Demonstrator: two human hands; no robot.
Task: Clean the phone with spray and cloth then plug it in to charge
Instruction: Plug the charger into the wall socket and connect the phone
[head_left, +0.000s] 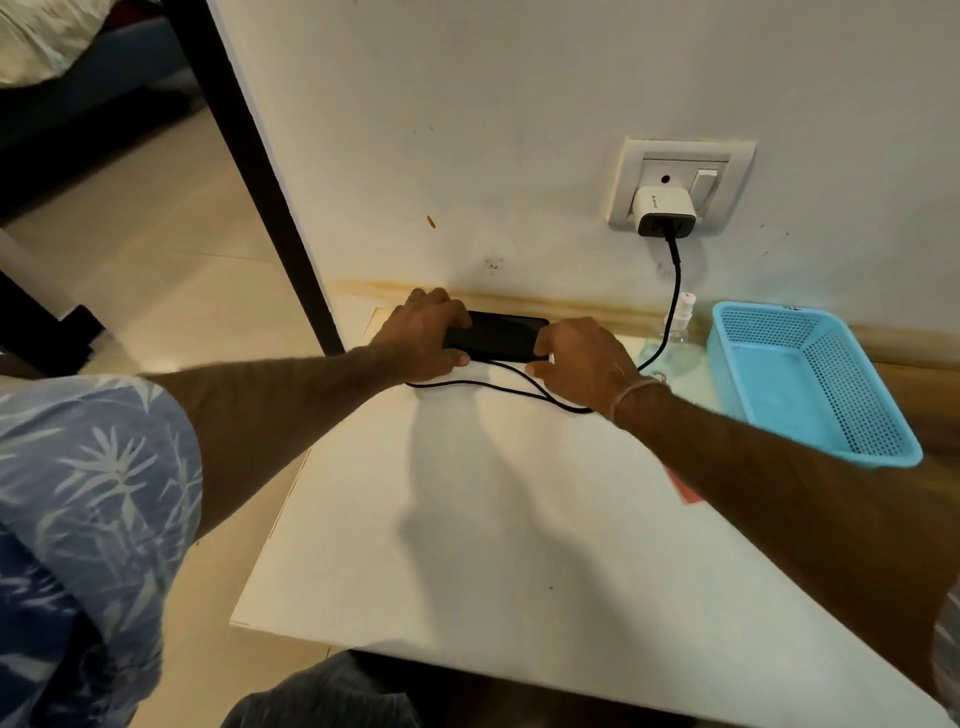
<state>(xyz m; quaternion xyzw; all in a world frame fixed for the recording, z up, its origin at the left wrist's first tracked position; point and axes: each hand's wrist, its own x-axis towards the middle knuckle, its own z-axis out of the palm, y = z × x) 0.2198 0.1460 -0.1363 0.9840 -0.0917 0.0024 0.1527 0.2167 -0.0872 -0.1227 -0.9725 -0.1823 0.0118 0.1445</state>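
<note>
Left hand (423, 338) fingers curl round phone (496, 335) at its 9 o'clock end; right hand (582, 358) fingers pinch the 3 o'clock end. Phone sits at surface's (467, 519) 12 o'clock edge, long axis 9-to-3. Cable (670, 312) loops at its 6.

The near half of the bench (493, 519) is bare, so you have wide room coming in from the front. At the far edge the wall (467, 130) shuts off the back. The phone (498, 335) lies just beside it, held at its ends by your left hand (423, 338) and right hand (582, 364). The black cable (678, 280) drops from the charger (662, 210) and loops across the bench in front of both hands. On the right, the spray bottle (675, 327) and blue basket (810, 379) block the side. On the left, a dark post (249, 156) stands off the corner.
</note>
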